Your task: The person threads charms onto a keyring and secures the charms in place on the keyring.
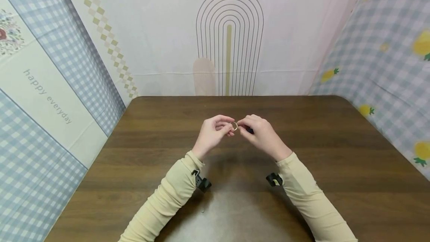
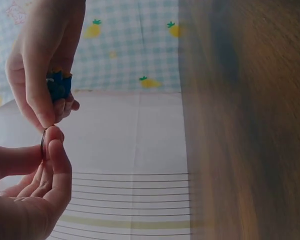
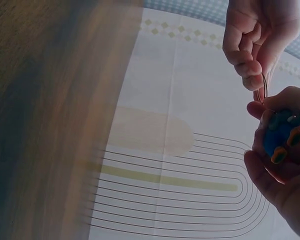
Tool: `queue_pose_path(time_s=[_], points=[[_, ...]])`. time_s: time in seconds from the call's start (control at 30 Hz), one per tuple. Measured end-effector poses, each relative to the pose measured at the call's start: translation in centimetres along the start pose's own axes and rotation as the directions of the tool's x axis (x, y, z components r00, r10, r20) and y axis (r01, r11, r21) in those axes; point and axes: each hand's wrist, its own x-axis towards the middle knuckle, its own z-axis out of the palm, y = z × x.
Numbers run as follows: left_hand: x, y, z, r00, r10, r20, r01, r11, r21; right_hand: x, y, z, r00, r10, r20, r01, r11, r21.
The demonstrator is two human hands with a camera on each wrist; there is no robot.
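Above the table, my left hand pinches a thin metal key ring between thumb and fingers. The ring stands on edge in the right wrist view, partly covered by fingertips. On the other side, my right hand has its thumb and fingertip at the ring's edge. A small blue figure charm with orange-and-green feet lies within the curled right fingers. The left wrist view shows part of that charm below the right palm. How charm and ring join is hidden by the fingers.
Below the hands is a brown wooden table. A white cloth with an arch print hangs behind it, and checked cloths hang at the left and right. A tiny pale speck lies near the front.
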Motion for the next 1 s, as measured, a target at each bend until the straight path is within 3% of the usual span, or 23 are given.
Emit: queue_pose_path(time_s=[0.2,0.5,0.63,0.8,1.0], points=[[0.12,-0.12,-0.29,0.999,-0.019,0.036,0.017,0.999,0.051,-0.06,0.08,0.06,1.000,-0.014,0.023,0.014,1.000,0.006],[0.08,0.20,-0.14,0.993,-0.070,0.091,0.071,0.997,-0.004,-0.14,0.30,0.03,1.000,0.007,-0.017,-0.007,1.000,0.007],[0.02,0.08,-0.02,0.995,-0.074,0.063,0.075,0.997,-0.005,-0.08,0.29,0.01,0.999,0.001,-0.045,0.000,1.000,0.023],[0.01,-0.08,-0.06,0.999,-0.041,-0.001,0.041,0.999,0.033,-0.07,0.23,0.08,1.000,-0.007,-0.024,0.008,0.999,0.044],[-0.09,-0.09,-0.21,1.000,-0.014,0.000,0.014,0.997,0.075,-0.12,0.15,0.11,1.000,-0.009,0.010,0.009,0.999,0.041]])
